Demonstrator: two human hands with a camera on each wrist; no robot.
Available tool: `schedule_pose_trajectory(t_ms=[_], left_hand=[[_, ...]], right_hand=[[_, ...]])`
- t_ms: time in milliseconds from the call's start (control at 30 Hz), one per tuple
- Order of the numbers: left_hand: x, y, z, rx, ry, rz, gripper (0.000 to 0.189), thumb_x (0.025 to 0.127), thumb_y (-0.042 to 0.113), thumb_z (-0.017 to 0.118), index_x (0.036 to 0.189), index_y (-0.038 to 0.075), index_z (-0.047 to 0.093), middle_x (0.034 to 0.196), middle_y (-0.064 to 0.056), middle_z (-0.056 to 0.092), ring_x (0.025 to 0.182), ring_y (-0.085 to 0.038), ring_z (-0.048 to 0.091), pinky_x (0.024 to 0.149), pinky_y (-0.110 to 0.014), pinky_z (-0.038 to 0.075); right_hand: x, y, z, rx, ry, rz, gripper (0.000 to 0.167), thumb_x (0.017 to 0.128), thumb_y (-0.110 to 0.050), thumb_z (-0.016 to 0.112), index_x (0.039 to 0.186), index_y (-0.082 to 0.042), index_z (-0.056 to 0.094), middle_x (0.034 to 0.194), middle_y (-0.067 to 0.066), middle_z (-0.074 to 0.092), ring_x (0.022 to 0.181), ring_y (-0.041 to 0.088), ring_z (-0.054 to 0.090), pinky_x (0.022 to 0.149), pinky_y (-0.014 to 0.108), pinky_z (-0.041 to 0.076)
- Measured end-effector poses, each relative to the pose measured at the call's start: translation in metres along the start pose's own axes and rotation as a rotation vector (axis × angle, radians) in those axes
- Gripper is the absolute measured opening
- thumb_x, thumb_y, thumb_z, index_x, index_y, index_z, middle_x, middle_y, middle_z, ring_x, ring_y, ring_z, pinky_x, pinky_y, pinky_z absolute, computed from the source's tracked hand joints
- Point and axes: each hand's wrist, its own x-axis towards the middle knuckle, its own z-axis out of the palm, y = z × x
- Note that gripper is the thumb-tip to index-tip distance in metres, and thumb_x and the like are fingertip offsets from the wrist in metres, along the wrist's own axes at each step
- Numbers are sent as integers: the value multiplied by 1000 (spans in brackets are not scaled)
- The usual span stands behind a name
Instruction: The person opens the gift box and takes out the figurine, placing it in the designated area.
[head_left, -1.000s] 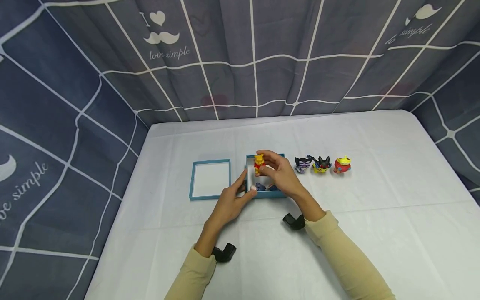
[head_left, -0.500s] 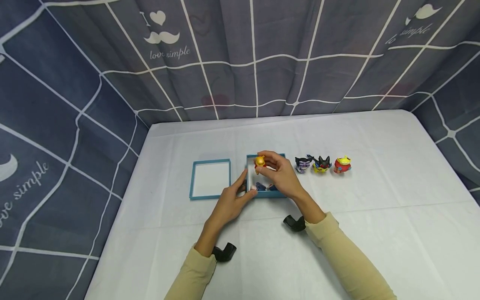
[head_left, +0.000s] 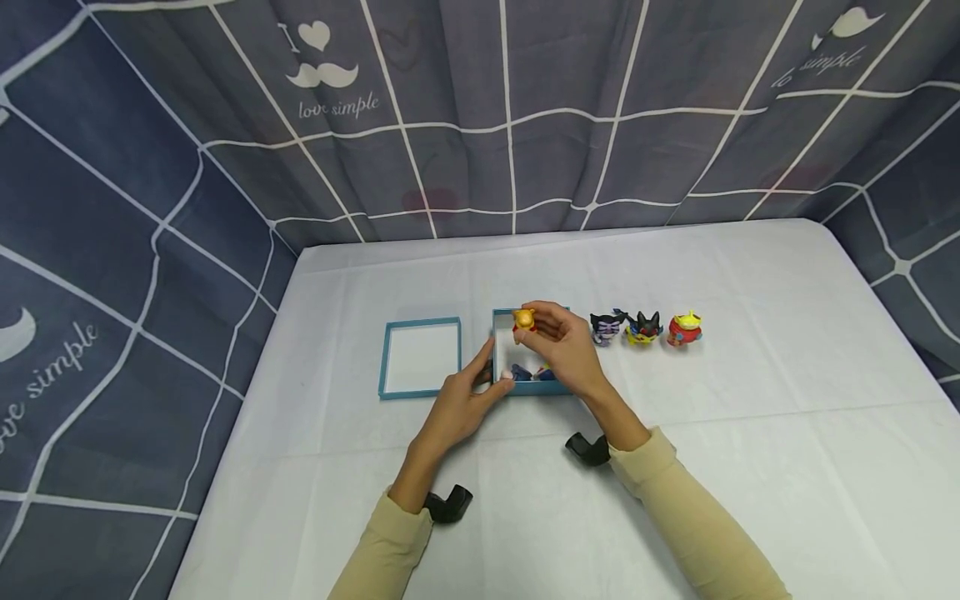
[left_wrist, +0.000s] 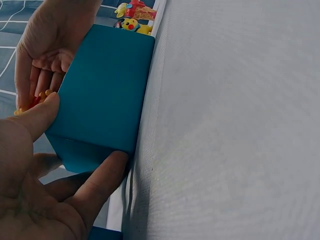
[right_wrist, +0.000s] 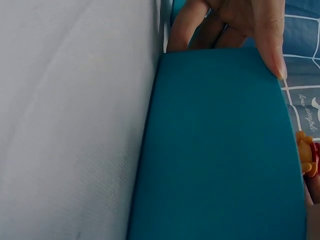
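My right hand (head_left: 572,350) pinches a small yellow bear figurine (head_left: 523,320) in a red top between thumb and fingers, over the open teal box (head_left: 536,388). The bear's orange back (right_wrist: 305,152) shows past the box edge in the right wrist view. At the box's left front corner, my left hand (head_left: 459,408) grips it, thumb at the rim and fingers along the side wall (left_wrist: 75,150). Inside the box, small figurines with dark blue parts (head_left: 521,373) lie along the front; my right hand partly covers them.
A teal-rimmed lid (head_left: 420,395) with a white inside lies left of the box. To the right stand a purple-and-black figurine (head_left: 605,329), a black-eared yellow one (head_left: 644,329) and a red one with a yellow top (head_left: 685,330). A grey checked curtain (head_left: 465,167) hangs behind the white table.
The bear figurine has turned in my right fingers, from its front showing to its head tipped toward the camera, and shifted slightly right. My left hand stays at the box corner.
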Motion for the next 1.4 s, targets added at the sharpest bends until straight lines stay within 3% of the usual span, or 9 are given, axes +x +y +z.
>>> schedule_pose_trajectory(t_ms=[300, 500, 800, 1100, 1400], left_hand=[[0, 0, 2, -11, 6, 7, 76, 95, 45, 65, 157, 20, 29, 138, -18, 54, 120, -22, 59, 95, -44, 50], [-1, -1, 2, -19, 2, -14, 78, 94, 49, 64, 158, 21, 28, 136, -16, 56, 120, -19, 58, 97, -42, 48], [-1, -2, 5, -13, 10, -10, 77, 94, 47, 65, 157, 21, 28, 138, -16, 55, 122, -18, 57, 98, -42, 48], [-1, -2, 5, -9, 13, -13, 78, 94, 47, 65, 158, 22, 28, 138, -15, 54, 124, -17, 55, 100, -42, 46], [-2, -3, 5, -7, 10, 0, 78, 95, 47, 64, 158, 21, 27, 139, -16, 53, 124, -19, 55, 98, -43, 47]], right_hand=[[-5, -12, -7, -15, -10, -44, 32, 90, 2, 69, 121, 9, 61, 115, 26, 66, 101, 22, 68, 90, 30, 52], [-11, -18, -14, -7, -19, -17, 33, 90, 3, 69, 121, 9, 61, 118, 25, 65, 103, 22, 67, 90, 30, 52], [-26, -27, -27, -45, 30, 22, 36, 88, 6, 70, 122, 12, 60, 113, 21, 61, 99, 20, 67, 83, 29, 55], [-35, -28, -43, -148, 51, 14, 33, 88, 3, 71, 120, 8, 63, 108, 22, 66, 99, 18, 65, 90, 25, 51], [-42, -27, -62, -172, 90, 32, 34, 88, 4, 72, 120, 10, 63, 111, 19, 64, 97, 17, 66, 86, 23, 52]])
